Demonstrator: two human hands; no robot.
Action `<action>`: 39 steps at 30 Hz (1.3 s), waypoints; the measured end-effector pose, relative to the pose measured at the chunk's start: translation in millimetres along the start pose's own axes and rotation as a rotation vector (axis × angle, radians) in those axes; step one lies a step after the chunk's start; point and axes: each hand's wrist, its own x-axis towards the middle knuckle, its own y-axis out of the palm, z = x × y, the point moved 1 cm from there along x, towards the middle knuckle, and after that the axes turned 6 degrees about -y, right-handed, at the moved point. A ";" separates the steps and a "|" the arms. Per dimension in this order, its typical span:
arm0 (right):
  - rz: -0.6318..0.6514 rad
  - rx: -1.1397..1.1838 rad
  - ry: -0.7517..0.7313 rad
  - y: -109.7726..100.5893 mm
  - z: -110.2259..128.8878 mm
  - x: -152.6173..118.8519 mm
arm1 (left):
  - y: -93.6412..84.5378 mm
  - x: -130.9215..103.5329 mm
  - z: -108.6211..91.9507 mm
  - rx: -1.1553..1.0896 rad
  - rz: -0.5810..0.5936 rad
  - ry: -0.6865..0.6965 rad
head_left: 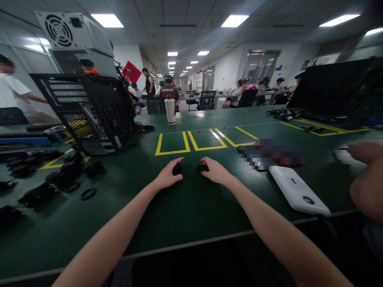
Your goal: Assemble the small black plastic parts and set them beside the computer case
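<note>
Both my hands are low over the middle of the green table, facing each other with a gap between them. My left hand (168,174) has its thumb and fingers curved around a small black round part (177,169). Opposite it, my right hand (216,171) has thumb and fingertips at the two sides of a black ring-like part (202,169). Both parts are dark and blurred, so their exact kind is unclear. Farther left, a loose black ring (89,193) lies on the table near several black parts (40,194).
An open computer case (98,115) carries a power supply (76,32) at left. A white bottle (170,111) stands behind yellow tape outlines (172,153). At right are a white phone-shaped object (299,189), a dark monitor (332,89) and another person's hand (366,152).
</note>
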 end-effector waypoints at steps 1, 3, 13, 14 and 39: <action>-0.010 -0.007 0.013 -1.7 -0.7 -0.4 | 2.0 1.3 -1.6 0.017 0.000 0.005; -0.031 -0.016 0.036 -3.9 -1.7 -0.7 | 7.7 5.1 -5.9 0.043 0.005 0.017; -0.002 -0.170 0.102 -23.5 -14.4 -1.4 | 49.6 34.1 -37.0 0.220 -0.047 -0.010; -0.008 -0.186 0.113 -26.1 -15.7 -1.7 | 52.0 36.0 -40.6 0.259 -0.036 -0.015; -0.204 -0.154 0.026 12.2 46.0 -141.8 | 13.0 -106.3 -76.6 0.645 0.169 0.042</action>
